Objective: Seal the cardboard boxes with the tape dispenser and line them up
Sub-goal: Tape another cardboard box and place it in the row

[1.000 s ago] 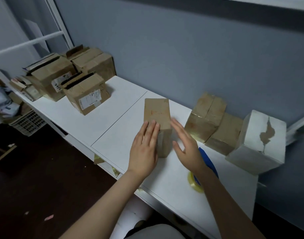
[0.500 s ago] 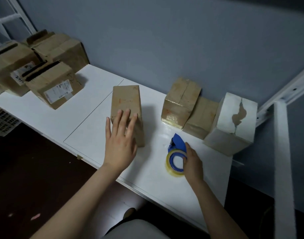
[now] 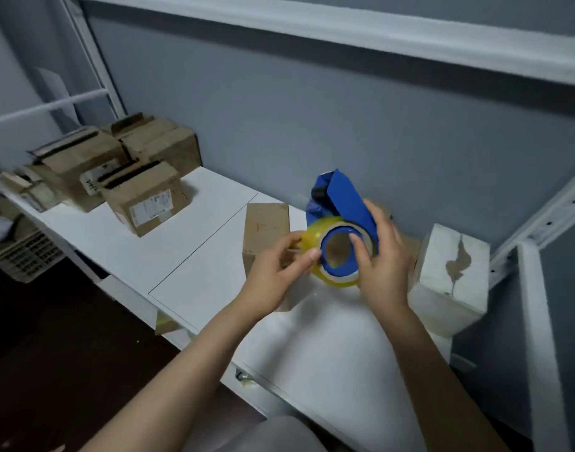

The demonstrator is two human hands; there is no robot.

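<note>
A blue tape dispenser (image 3: 341,207) with a yellowish roll is held above the desk (image 3: 198,256). It is taken in the grip of the right hand (image 3: 383,265), one finger inside the core, and its rim is pinched by the left hand (image 3: 273,272). A cardboard box (image 3: 266,226) is partly hidden behind the hands. Labels on the stacked boxes (image 3: 142,200) are too blurred to be read.

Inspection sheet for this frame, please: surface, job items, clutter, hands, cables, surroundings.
Surface: white table, seam across it.
Job's things: tape dispenser held above the table; brown box upright behind it; white box, torn patch, at right; pile of open cardboard boxes far left.
Clutter: tape scrap on the table's front edge.
Grippers: left hand pinches its roll; right hand grips it.
Cables: nothing seen.
Surroundings: grey wall, white metal frame, basket below left.
</note>
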